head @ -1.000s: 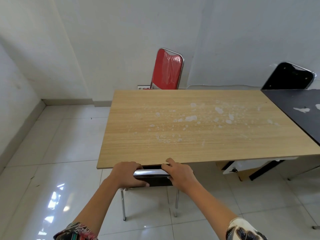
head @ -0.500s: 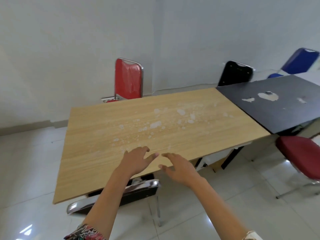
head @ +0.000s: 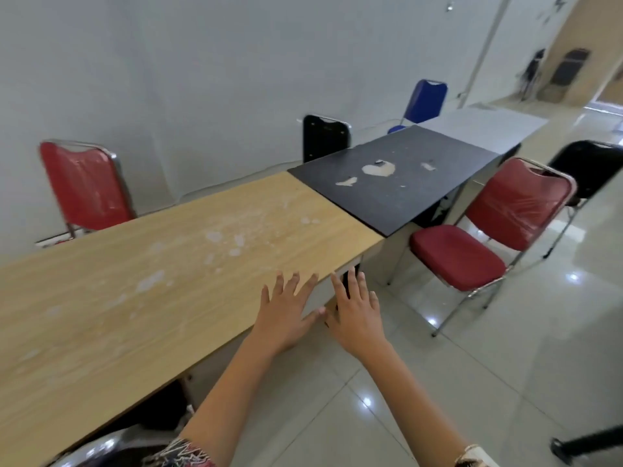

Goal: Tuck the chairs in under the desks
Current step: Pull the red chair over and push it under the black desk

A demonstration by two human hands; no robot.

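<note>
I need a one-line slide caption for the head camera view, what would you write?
Both open hands, left and right, reach toward the red chair standing out from the black desk.

Tucked chair [head: 101, 448] mostly hidden beneath wooden desk [head: 135, 298], frame-cropped.

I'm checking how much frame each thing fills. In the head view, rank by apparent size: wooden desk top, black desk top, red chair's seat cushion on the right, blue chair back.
1. wooden desk top (nearest, so enlarged)
2. black desk top
3. red seat cushion
4. blue chair back (farthest, so shrunk)
</note>
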